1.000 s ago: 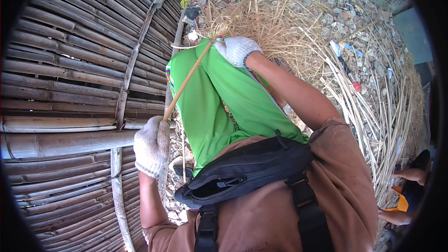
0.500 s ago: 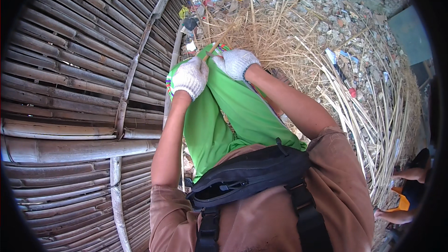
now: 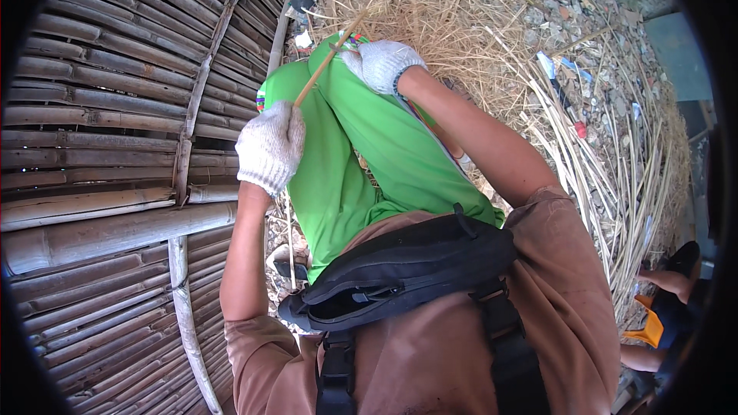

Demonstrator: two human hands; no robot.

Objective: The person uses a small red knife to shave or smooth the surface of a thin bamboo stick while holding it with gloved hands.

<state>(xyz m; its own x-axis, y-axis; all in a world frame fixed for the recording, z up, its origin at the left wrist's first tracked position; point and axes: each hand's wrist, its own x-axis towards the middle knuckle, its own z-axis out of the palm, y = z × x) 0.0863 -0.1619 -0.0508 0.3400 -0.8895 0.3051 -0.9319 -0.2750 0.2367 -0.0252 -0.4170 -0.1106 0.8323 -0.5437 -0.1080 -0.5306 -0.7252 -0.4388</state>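
Observation:
A white knitted glove covers my left hand, which is closed round the lower end of a thin bamboo strip. The strip slants up and away over my green-trousered knees. My right hand, gloved the same way, is closed above the right knee. From its fingers a short dark knife blade juts left against the strip; its handle is hidden in the glove. The strip's far end lies over the pale shavings beyond my knees.
A bamboo slat wall stands close on my left. Long split bamboo strips lie along the right, over rubble and litter. At the lower right edge, part of another person shows beside an orange thing.
My left hand has drawn back toward me and left, pulling the bamboo strip along; more of the strip shows between my hands. My right hand stays near the right knee.

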